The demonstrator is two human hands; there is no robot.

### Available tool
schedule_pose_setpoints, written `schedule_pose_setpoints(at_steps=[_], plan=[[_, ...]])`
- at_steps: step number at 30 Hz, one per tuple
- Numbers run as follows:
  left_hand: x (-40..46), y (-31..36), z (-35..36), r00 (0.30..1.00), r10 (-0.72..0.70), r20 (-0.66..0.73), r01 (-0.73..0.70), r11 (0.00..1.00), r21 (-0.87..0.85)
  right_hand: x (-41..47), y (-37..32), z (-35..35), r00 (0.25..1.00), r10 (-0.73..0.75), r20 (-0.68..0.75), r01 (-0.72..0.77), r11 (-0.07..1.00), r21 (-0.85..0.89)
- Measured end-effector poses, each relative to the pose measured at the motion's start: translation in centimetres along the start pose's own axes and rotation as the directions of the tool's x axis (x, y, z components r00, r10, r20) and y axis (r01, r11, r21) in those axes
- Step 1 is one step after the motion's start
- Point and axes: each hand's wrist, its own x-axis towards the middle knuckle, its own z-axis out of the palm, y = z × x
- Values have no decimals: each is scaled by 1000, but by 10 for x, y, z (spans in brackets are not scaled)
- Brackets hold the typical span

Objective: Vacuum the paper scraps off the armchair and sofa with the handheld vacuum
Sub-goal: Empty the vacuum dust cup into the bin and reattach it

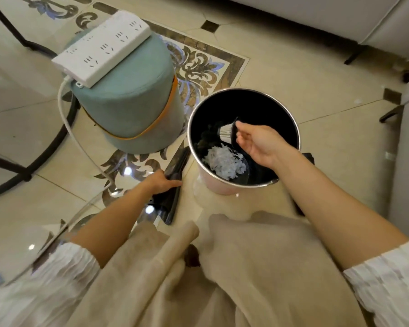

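Right hand (260,145) over the bin (222,185), fingers pinching a dark filter piece (233,133), paper scraps (224,162) heaped just below them, left hand (159,182) fingers pressed around the black vacuum body (172,185) on the floor.

Glossy cream floor tiles (293,74) with a floral inlay lie under me; a teal stool (128,109) stands left; a pale sofa (340,15) lines the top.

Teal stool (130,100), white power strip (102,47), black-lined bin (276,109), seemingly white scraps (224,162).

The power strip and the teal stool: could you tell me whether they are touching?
Touching. The head view shows the power strip lying flat on the teal stool top, no gap beneath it.
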Motion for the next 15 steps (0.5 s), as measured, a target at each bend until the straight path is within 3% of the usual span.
schedule_pose_setpoints(at_steps=[4,6,9,15], plan=[[1,3,9,998,-20,-59,17,998,-58,6,5,-1,1000,-3,-12,2,995,-95],[-3,8,-7,994,-70,-87,52,979,-196,6,7,1,1000,-6,-21,4,994,-105],[-19,16,-51,989,-129,-71,79,872,-482,-2,2,5,999,-7,-40,4,997,-74],[-77,51,-114,997,-45,-69,-15,721,-692,-35,-21,15,999,-40,-17,40,999,-25]])
